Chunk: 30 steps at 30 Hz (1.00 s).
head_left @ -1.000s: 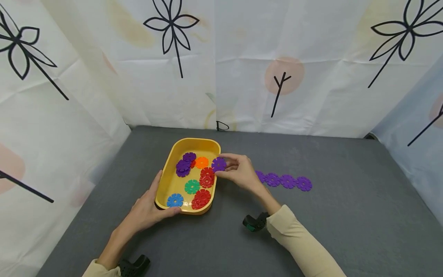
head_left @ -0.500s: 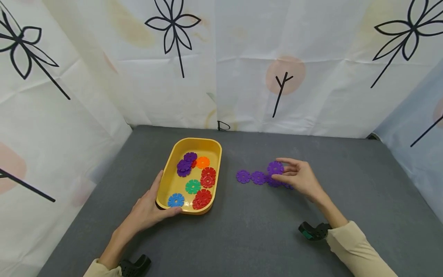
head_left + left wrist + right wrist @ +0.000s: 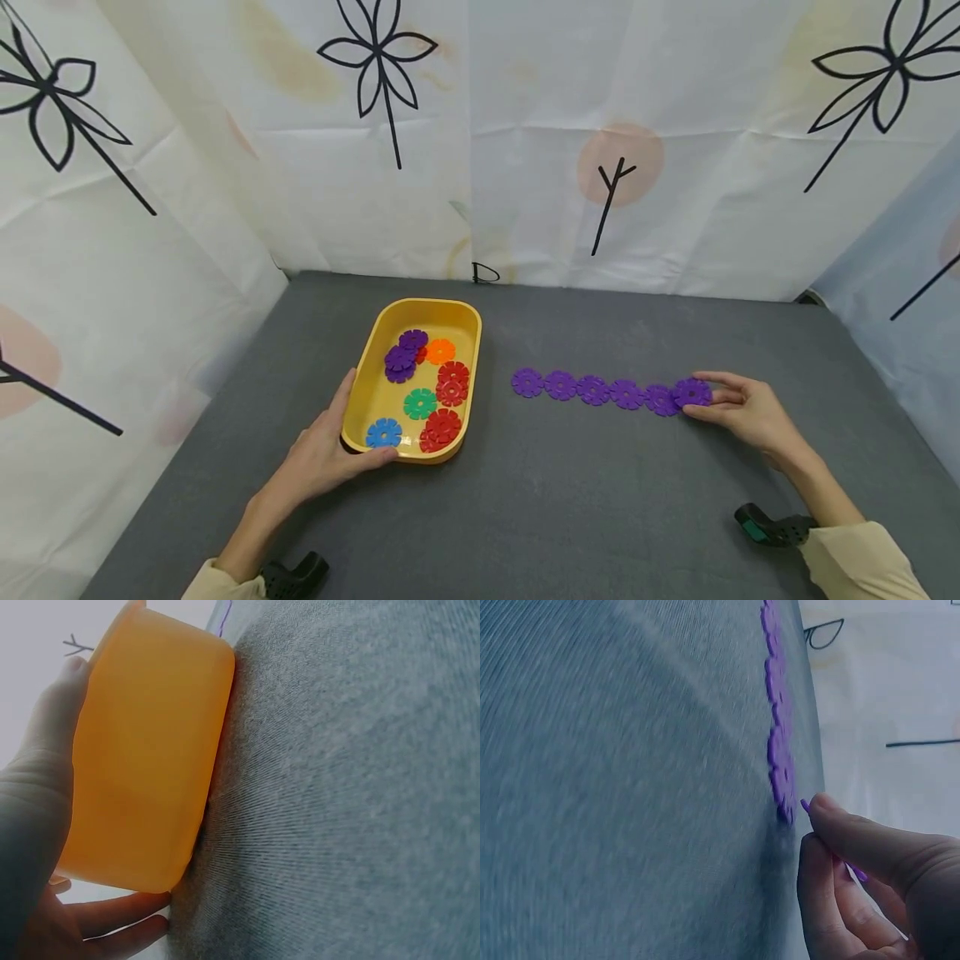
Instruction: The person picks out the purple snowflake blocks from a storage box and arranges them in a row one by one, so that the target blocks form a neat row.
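My right hand (image 3: 753, 414) pinches a purple snowflake disc (image 3: 693, 392) between thumb and fingers, at the right end of a row of purple discs (image 3: 592, 390) on the table. In the right wrist view the held disc (image 3: 859, 874) is mostly hidden by the fingers and appears slightly apart from the row (image 3: 780, 750). At the near left corner of a yellow tray (image 3: 365, 357), my left hand (image 3: 322, 446) grips it, thumb at the near rim and fingers along the left side. Its thumb (image 3: 56, 712) and fingers also span the tray's wall (image 3: 150, 750) in the left wrist view.
Inside the tray lie purple discs (image 3: 400, 360), several red discs (image 3: 442, 427), an orange disc (image 3: 440, 352), a green one (image 3: 420, 404) and a blue one (image 3: 384, 432). A patterned white cloth (image 3: 540, 208) rises behind the grey table (image 3: 570, 508).
My right hand has carried the purple disc rightward from the tray's right rim, over the row, to the row's right end. The left hand stays at the tray.
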### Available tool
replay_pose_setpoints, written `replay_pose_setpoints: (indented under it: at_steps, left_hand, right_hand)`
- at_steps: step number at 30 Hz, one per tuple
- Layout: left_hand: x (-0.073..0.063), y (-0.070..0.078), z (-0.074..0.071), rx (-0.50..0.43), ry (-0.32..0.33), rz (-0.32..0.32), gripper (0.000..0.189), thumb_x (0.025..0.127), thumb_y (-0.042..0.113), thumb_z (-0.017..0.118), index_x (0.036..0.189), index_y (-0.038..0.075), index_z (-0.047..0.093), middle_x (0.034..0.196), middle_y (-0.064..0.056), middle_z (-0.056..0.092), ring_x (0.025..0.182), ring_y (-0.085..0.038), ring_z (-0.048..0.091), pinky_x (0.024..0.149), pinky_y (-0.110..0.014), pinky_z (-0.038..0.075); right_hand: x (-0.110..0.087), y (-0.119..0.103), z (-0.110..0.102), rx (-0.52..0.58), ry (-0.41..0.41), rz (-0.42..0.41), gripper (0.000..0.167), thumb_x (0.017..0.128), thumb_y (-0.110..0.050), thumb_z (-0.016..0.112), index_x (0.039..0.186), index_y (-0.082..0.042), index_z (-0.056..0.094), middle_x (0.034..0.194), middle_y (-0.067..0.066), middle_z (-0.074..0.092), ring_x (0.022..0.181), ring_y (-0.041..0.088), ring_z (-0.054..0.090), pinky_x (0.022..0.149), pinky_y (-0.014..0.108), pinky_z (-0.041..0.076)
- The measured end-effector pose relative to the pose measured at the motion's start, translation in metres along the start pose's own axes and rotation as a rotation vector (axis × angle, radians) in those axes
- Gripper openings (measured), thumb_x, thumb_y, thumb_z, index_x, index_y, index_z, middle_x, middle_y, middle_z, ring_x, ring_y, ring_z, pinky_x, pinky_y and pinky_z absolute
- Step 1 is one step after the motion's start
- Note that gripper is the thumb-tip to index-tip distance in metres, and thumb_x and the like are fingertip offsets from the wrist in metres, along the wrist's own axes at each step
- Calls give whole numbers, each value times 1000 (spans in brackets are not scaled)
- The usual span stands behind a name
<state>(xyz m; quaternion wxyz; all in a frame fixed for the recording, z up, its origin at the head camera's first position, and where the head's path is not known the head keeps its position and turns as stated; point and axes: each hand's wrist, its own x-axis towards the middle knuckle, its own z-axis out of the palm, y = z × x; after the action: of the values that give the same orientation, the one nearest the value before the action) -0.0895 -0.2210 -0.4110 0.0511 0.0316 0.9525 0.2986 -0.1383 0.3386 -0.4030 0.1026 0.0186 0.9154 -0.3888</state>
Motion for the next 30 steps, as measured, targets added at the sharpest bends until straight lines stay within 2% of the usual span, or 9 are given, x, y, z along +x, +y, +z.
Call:
replay_pose_setpoints:
  at_steps: [6,10,13,15,18,21,25,28,30]
  left_hand:
    - [2,0,-1,42,-14,2,124,80,66,76,166,16,1,146,-24,52,117,-37,58,92,-59,52]
    - [2,2,-2,74,-7,15,119,84,66,71,166,19,-1,145,-26,53,115,-36,60,88,-59,52]
    - [2,5,-4,78,-6,13,113,87,66,67,166,24,-1,145,-26,54,112,-35,62,86,-57,53]
    - [2,6,-5,81,-14,-5,111,87,68,66,166,27,0,142,-26,56,110,-34,62,86,-56,53]
    - [3,8,-7,96,-36,-35,114,84,73,66,166,31,-2,141,-25,57,110,-33,61,86,-53,54]
    - [2,9,-9,108,-56,-39,117,82,74,67,166,29,-2,140,-24,57,107,-31,61,82,-49,54]
    - [-1,10,-9,121,-64,-33,119,82,73,67,166,26,-1,139,-24,58,104,-29,60,78,-45,53]
    - [-5,10,-9,121,-62,-37,119,81,73,68,166,26,0,141,-24,57,104,-29,60,79,-46,53]
    - [-7,11,-10,117,-66,-43,119,81,73,68,166,27,0,143,-23,56,105,-29,60,80,-47,53]
  right_hand:
    - [-3,7,0,-15,8,2,73,94,-32,75,150,3,45,88,0,67,72,2,49,63,26,41]
    - [-1,8,2,-86,57,5,70,93,-33,76,144,6,51,82,0,62,69,7,45,58,27,38]
    - [0,8,2,-153,87,16,68,90,-35,78,139,8,55,88,11,66,75,16,53,59,27,40]
    - [1,8,1,-185,87,22,70,89,-36,79,138,9,56,101,23,68,85,28,60,64,31,45]
    - [2,7,0,-209,74,33,72,89,-38,80,137,9,56,124,38,60,106,47,60,75,46,52]
    - [2,5,0,-234,76,36,72,89,-37,80,137,10,55,133,44,53,118,57,53,85,63,48]
    - [2,-2,5,-291,147,-17,69,86,-32,83,134,10,58,129,44,56,115,58,55,84,65,48]
    - [2,-12,9,-293,205,-90,64,85,-30,84,131,9,62,118,40,63,99,50,65,73,54,53]
    - [2,-23,13,-264,218,-139,61,85,-29,84,131,7,63,113,36,65,86,37,68,66,43,53]
